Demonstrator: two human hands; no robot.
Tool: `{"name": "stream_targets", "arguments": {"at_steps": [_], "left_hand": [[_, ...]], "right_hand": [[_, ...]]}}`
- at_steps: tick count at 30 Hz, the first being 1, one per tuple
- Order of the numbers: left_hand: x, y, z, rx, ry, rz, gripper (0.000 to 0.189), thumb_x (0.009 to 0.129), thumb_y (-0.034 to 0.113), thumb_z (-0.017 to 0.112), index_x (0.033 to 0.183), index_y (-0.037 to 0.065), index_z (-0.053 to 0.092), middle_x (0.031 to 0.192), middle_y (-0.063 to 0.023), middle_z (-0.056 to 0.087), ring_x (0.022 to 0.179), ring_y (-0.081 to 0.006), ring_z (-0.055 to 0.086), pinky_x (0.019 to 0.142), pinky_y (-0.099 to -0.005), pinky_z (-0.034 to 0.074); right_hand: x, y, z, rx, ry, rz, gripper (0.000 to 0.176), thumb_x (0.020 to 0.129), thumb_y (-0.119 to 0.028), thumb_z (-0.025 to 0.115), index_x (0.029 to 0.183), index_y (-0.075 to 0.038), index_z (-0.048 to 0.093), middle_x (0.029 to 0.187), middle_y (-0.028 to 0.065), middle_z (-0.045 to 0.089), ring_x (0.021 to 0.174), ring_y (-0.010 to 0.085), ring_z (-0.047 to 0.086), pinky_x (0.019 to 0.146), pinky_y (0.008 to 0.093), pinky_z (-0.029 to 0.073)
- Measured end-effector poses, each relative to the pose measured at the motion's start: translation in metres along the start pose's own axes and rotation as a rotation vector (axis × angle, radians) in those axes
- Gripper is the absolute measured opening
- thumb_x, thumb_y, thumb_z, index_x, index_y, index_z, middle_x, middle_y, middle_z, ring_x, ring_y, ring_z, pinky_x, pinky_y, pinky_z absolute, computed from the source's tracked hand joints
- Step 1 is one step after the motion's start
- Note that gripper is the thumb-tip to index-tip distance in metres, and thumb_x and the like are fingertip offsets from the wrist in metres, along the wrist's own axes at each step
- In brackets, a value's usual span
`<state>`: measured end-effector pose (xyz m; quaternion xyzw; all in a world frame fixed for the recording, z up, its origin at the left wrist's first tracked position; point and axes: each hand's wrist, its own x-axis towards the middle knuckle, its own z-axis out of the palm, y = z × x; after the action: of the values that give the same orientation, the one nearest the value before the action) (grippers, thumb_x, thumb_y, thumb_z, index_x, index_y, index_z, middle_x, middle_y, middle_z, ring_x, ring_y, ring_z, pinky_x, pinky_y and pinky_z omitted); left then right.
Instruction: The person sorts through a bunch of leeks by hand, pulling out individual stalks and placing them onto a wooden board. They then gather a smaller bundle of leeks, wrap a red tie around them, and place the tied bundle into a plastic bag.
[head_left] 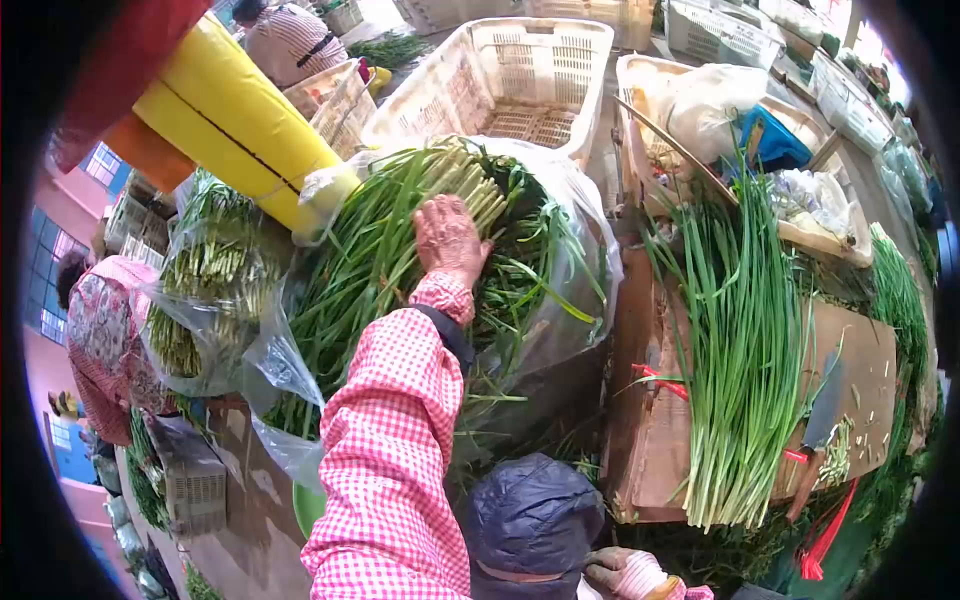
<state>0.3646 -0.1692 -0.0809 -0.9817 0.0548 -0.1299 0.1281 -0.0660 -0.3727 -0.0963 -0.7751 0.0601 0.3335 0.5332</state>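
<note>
My left hand, in a pink checked sleeve, lies back up over a bundle of garlic chives, its fingers curled over the stems near the cut ends. The bundle rests on other greens in a large clear plastic bag. At the bottom edge, my right hand is partly cut off. Its fingers are curled in, and what they hold, if anything, is hidden. Beside it is a rounded shape covered in dark plastic. Long loose chives lie across a cardboard-topped surface to the right.
A knife with cut stem pieces lies right of the loose chives. Behind are a white crate and a crate holding plastic bags. To the left are another bagged bundle, a yellow padded post and a co-worker.
</note>
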Motion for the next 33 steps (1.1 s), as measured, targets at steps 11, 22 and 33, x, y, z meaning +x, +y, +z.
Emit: {"name": "stream_targets", "arguments": {"at_steps": [11, 22, 33], "left_hand": [[0.024, 0.006, 0.022, 0.080, 0.008, -0.071, 0.067, 0.062, 0.036, 0.073, 0.114, 0.003, 0.047, 0.112, -0.0124, 0.048, 0.107, -0.0262, 0.046, 0.089, -0.0384, 0.036], [0.044, -0.042, -0.007, -0.441, -0.197, -0.074, 0.051, 0.060, 0.024, 0.069, 0.105, 0.005, 0.055, 0.102, -0.0202, 0.058, 0.097, -0.0338, 0.056, 0.084, -0.0407, 0.045], [-0.008, -0.072, -0.036, -0.756, 0.140, 0.019, 0.051, 0.058, 0.013, 0.063, 0.107, 0.002, 0.054, 0.090, -0.0186, 0.062, 0.080, -0.0317, 0.061, 0.072, -0.0391, 0.049]], "right_hand": [[0.005, 0.057, 0.015, -0.245, 0.066, -0.127, 0.020, 0.080, -0.018, 0.055, 0.095, -0.007, 0.063, 0.092, 0.0132, 0.062, 0.085, 0.0303, 0.059, 0.074, 0.0344, 0.047], [-0.002, 0.004, -0.020, -0.274, 0.022, -0.146, 0.023, 0.076, -0.015, 0.058, 0.097, -0.007, 0.063, 0.099, 0.0118, 0.061, 0.092, 0.0278, 0.060, 0.077, 0.0305, 0.048], [0.130, -0.226, -0.110, 0.695, 0.077, -0.417, 0.046, 0.076, -0.014, 0.065, 0.117, 0.002, 0.052, 0.115, 0.0113, 0.055, 0.106, 0.0142, 0.050, 0.093, 0.0280, 0.038]]}}
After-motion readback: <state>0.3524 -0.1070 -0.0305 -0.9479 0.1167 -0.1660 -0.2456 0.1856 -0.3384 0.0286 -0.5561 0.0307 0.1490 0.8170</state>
